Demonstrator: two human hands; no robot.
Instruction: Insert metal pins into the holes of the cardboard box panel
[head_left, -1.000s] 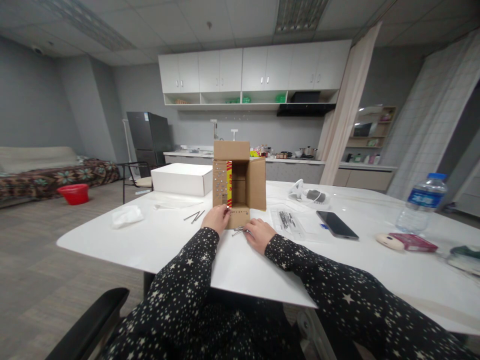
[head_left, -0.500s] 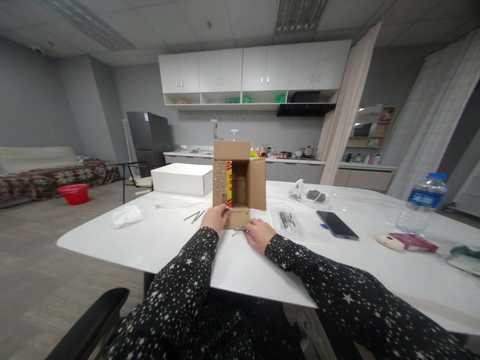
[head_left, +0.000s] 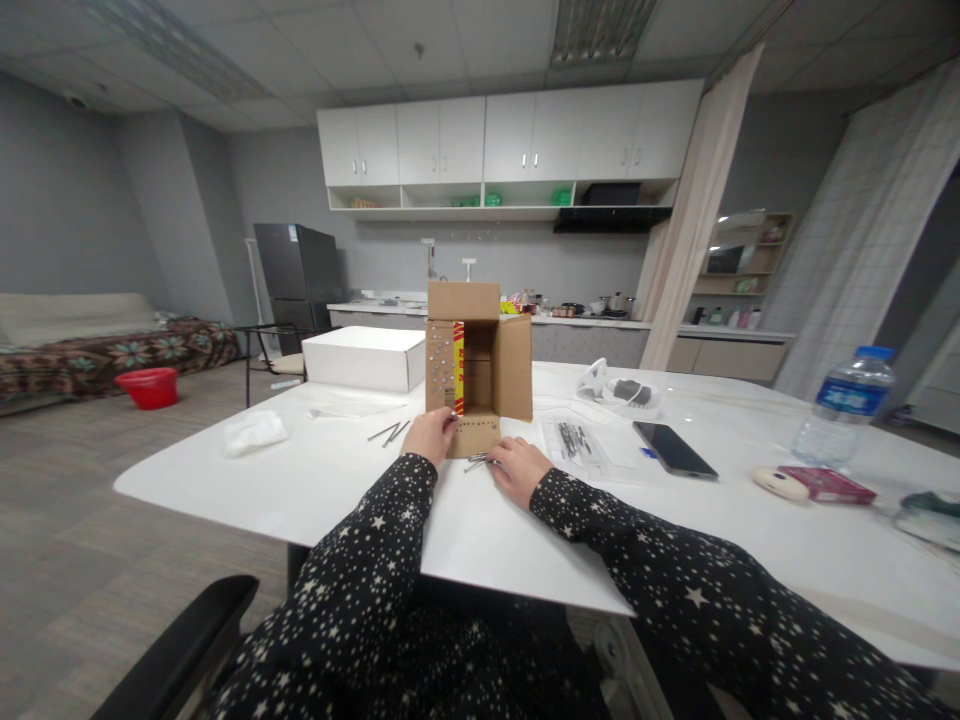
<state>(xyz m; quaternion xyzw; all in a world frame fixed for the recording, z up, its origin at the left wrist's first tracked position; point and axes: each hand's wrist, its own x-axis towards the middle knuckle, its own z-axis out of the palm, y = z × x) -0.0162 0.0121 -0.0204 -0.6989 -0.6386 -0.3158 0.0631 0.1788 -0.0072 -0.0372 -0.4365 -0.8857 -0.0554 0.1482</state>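
A cardboard box (head_left: 515, 368) stands with its opening toward me and its flaps spread. Round metal heads dot its left flap (head_left: 441, 362), beside a yellow and red strip. A row of small dark marks runs across the bottom flap (head_left: 474, 440). At the lower left corner of the box, my left hand (head_left: 429, 438) is closed in a pinch on a nail, whose small shiny end shows at the fingertips. My right hand (head_left: 520, 470) rests on the table with its fingers closed over several nails (head_left: 475, 462); the fingers partly hide them.
More nails (head_left: 390, 433) lie left of my left hand. Right of the box are a clear plastic bag of metal pieces (head_left: 574, 442), a phone (head_left: 675, 450) and a water bottle (head_left: 844, 405). A white box (head_left: 364, 358) and crumpled tissue (head_left: 255, 432) are on the left.
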